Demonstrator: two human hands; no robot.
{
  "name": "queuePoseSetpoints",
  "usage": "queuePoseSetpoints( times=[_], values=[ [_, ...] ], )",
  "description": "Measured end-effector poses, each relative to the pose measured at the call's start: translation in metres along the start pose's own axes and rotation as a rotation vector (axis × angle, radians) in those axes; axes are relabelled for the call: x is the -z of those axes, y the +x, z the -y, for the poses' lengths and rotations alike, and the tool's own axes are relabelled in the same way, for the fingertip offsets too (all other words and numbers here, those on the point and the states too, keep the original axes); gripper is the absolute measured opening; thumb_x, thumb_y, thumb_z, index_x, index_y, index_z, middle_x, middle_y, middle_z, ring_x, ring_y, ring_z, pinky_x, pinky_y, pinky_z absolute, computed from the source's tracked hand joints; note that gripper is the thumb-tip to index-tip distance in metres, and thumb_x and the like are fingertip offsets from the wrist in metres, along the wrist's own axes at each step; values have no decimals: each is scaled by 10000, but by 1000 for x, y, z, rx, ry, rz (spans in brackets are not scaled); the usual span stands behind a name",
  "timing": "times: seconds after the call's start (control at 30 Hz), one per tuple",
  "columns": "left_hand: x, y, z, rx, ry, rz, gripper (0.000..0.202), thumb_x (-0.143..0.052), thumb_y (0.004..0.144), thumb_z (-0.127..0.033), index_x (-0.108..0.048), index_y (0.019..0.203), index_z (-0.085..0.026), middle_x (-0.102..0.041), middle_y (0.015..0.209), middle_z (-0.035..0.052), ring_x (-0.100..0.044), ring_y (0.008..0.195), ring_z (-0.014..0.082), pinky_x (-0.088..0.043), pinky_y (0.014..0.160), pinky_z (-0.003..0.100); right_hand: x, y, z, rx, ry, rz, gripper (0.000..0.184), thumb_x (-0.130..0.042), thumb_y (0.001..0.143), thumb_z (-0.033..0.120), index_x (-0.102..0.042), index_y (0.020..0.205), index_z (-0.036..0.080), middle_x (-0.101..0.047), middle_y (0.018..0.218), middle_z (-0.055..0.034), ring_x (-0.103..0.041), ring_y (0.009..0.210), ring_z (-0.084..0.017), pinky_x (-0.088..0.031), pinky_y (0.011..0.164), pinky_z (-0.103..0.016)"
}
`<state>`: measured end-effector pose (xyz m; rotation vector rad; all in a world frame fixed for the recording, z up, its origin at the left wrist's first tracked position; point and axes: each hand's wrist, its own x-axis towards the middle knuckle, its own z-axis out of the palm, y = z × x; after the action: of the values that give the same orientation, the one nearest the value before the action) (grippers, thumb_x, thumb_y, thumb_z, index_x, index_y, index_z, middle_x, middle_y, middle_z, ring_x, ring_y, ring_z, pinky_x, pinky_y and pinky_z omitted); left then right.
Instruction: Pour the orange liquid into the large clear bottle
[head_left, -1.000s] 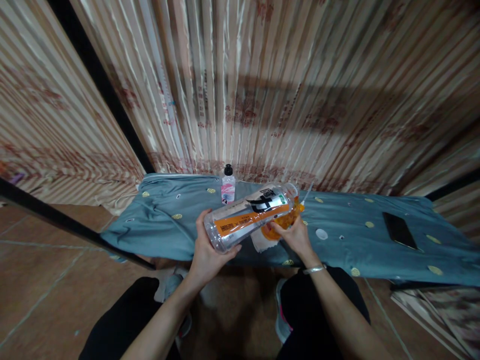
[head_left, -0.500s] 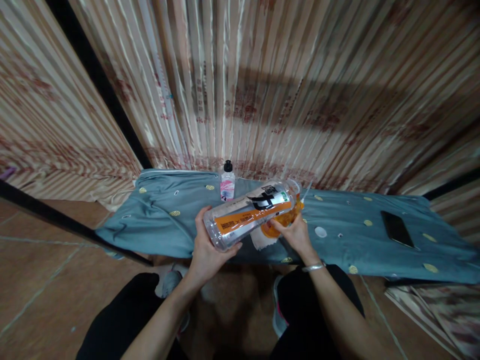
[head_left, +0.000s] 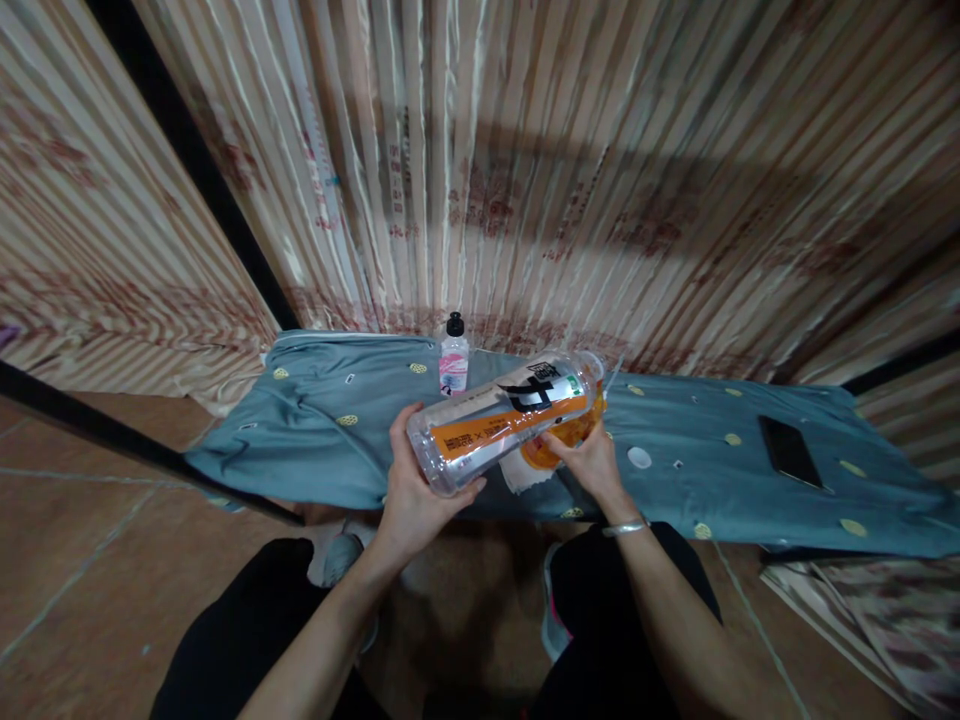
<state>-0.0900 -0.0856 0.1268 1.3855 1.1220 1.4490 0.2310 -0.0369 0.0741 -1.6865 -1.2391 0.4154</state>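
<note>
A large clear plastic bottle (head_left: 506,420) with an orange, white and black label lies tilted on its side above the table edge, its neck pointing away to the right. My left hand (head_left: 409,490) is wrapped round the bottle's base. My right hand (head_left: 589,462) grips an orange translucent object (head_left: 559,440) right at the bottle's mouth; what it is stays unclear. A white tissue or cloth (head_left: 517,472) lies under the bottle on the blue-grey cloth. A silver bracelet sits on my right wrist.
A low table draped in blue-grey patterned cloth (head_left: 315,440) stands before striped curtains. On it are a small bottle (head_left: 454,360) with a pink label and black cap, a white round cap (head_left: 639,458) and a black phone (head_left: 789,452). My knees are below, over a brown tiled floor.
The bottle and both hands have risen slightly in view as my head shifted; the grips are unchanged.
</note>
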Motion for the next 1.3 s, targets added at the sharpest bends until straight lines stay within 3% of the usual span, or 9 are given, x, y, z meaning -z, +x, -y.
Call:
queuePoseSetpoints(
  times=[0.17,0.47,0.93,1.13,1.3],
  values=[
    [0,0,1,-26,-1,-3,1187,-1167,705,-486,-488,1673,-388,-830,1483,63,-926,1318,379,-777,1215,621,0,0,-3,2,-23,-11,1092,-1036,651,929,-786,1446,222,-966,1380,-259,-935,1295,-556,-780,1124,-718],
    [0,-1,3,0,19,-9,1263,-1188,693,-504,-473,1716,-318,-800,1515,100,-895,1395,386,-753,1266,561,-1,0,0,-18,7,2,1130,-1030,648,906,-768,1497,208,-948,1416,-273,-918,1347,-561,-768,1171,-713],
    [-2,-1,1,-3,3,-4,1248,-1189,697,-496,-474,1705,-323,-807,1532,110,-901,1402,395,-756,1261,568,1,0,0,-22,17,5,1125,-1057,642,885,-768,1491,206,-945,1418,-271,-914,1349,-554,-760,1184,-712],
    [-5,1,3,-49,20,-15,1221,-1166,718,-547,-468,1694,-323,-818,1498,107,-912,1348,385,-780,1188,561,-1,1,-3,-8,57,-16,1076,-1081,634,856,-781,1459,235,-955,1391,-230,-911,1343,-539,-745,1194,-712],
    [-6,4,3,-71,22,6,1222,-1179,713,-550,-475,1685,-319,-812,1522,108,-915,1338,365,-779,1181,532,1,1,0,-46,81,-8,982,-1071,611,780,-764,1375,244,-947,1387,-251,-906,1343,-564,-727,1220,-760]
  ],
)
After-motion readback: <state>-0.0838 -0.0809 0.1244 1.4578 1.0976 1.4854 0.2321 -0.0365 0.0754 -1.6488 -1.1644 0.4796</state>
